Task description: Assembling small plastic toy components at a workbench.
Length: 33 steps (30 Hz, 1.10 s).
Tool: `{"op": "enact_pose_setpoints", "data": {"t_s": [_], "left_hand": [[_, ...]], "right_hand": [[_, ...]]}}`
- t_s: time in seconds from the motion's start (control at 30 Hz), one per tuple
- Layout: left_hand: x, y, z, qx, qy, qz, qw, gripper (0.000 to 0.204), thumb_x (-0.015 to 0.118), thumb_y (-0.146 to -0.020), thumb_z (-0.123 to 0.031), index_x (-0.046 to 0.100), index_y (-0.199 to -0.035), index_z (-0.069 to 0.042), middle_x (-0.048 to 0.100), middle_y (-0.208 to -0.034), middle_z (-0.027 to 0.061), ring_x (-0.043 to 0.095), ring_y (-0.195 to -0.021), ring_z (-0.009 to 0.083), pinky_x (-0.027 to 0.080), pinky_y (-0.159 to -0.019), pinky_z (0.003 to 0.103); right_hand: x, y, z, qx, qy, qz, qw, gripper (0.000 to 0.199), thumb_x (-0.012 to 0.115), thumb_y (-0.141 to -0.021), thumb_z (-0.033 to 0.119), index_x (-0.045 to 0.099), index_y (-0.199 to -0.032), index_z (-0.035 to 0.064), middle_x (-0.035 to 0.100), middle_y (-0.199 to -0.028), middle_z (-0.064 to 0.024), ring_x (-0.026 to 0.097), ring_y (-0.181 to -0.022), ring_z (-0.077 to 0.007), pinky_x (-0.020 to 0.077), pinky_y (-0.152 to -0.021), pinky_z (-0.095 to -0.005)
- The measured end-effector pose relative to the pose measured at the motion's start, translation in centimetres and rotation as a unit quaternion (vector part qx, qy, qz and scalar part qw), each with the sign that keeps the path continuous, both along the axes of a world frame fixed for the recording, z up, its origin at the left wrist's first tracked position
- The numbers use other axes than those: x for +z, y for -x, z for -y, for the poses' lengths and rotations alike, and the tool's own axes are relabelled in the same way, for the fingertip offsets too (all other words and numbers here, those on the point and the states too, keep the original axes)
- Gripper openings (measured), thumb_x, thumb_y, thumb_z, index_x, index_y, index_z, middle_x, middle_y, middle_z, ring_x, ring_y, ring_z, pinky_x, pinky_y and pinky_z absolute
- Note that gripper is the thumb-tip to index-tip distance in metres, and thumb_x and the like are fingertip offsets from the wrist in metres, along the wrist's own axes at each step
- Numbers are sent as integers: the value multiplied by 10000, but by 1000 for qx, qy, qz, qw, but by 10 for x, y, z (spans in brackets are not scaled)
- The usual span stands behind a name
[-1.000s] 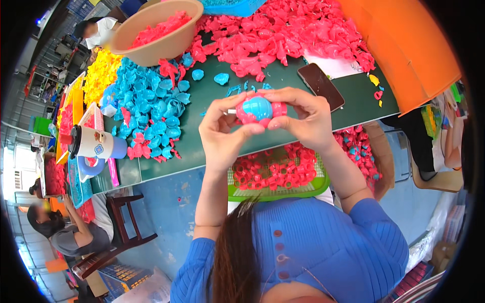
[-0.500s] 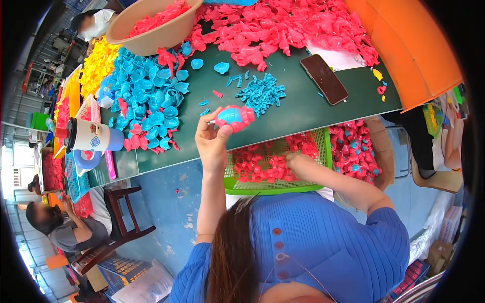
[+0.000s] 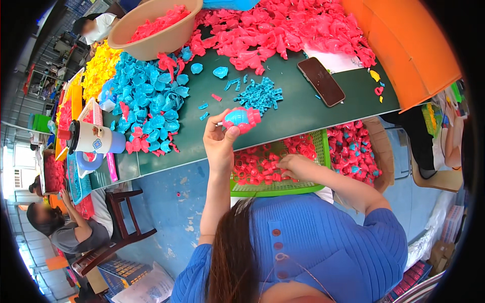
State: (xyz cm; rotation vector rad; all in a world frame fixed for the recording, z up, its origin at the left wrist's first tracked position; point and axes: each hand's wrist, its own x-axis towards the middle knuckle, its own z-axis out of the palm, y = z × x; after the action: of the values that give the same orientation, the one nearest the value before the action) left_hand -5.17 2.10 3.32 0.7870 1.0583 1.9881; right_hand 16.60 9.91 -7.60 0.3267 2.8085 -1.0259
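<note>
My left hand (image 3: 221, 144) pinches a small pink-and-blue plastic toy body (image 3: 242, 119) over the table's near edge. Its blue, ribbed middle is framed by pink shell parts, with a pink neck on the right and a short metal pin on the left. My right hand (image 3: 297, 167) reaches into the green basket (image 3: 280, 190) below the table edge. The fingers are bent together over small pink ring-like parts (image 3: 255, 169); whatever they grip is too small to make out.
Small blue strips (image 3: 258, 93) lie beyond the toy, and a phone (image 3: 322, 82) to their right. Pink shells (image 3: 293, 33), blue shells (image 3: 149, 96) and a tan basin (image 3: 151, 40) fill the back. A box of pink-and-blue parts (image 3: 351, 151) stands right; a tumbler (image 3: 96, 137) left.
My left hand, still holding the toy, has shifted slightly right. My right hand has moved a little left among the pink parts, and its fingers show more clearly.
</note>
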Motion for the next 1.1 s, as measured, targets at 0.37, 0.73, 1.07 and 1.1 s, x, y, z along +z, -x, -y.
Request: {"op": "enact_pose_setpoints", "data": {"t_s": [0.37, 0.73, 1.07, 1.1], "left_hand": [[23, -23, -7, 35, -69, -20, 997, 473, 739, -736, -147, 493, -1116, -8, 563, -1119, 151, 541, -1028, 199, 424, -912, 342], [27, -35, -14, 27, -80, -4, 996, 481, 741, -740, -162, 491, -1116, 2, 559, -1117, 133, 541, -1011, 187, 421, -899, 325], [28, -36, -19, 8, -83, 29, 996, 474, 711, -773, -182, 457, -1133, -7, 548, -1108, 114, 550, -987, 176, 462, -867, 322], [29, -37, -19, 3, -86, 32, 996, 462, 701, -782, -180, 455, -1132, -8, 546, -1107, 114, 550, -989, 178, 471, -858, 323]], "right_hand": [[164, 35, -28, -196, 374, -467, 777, 276, 660, -750, -29, 569, -1010, -21, 618, -1012, -171, 612, -894, -192, 483, -836, -307], [165, 58, -24, -233, 451, -542, 670, 129, 586, -816, -17, 522, -924, 15, 614, -1042, -174, 591, -988, -196, 466, -876, -339], [160, 64, -34, -237, 439, -492, 714, 187, 515, -908, 143, 575, -1020, 5, 622, -1047, -149, 587, -871, -128, 452, -757, -268], [160, 65, -34, -238, 439, -492, 714, 187, 515, -908, 143, 575, -1020, 5, 622, -1047, -149, 587, -871, -128, 452, -757, -268]]}}
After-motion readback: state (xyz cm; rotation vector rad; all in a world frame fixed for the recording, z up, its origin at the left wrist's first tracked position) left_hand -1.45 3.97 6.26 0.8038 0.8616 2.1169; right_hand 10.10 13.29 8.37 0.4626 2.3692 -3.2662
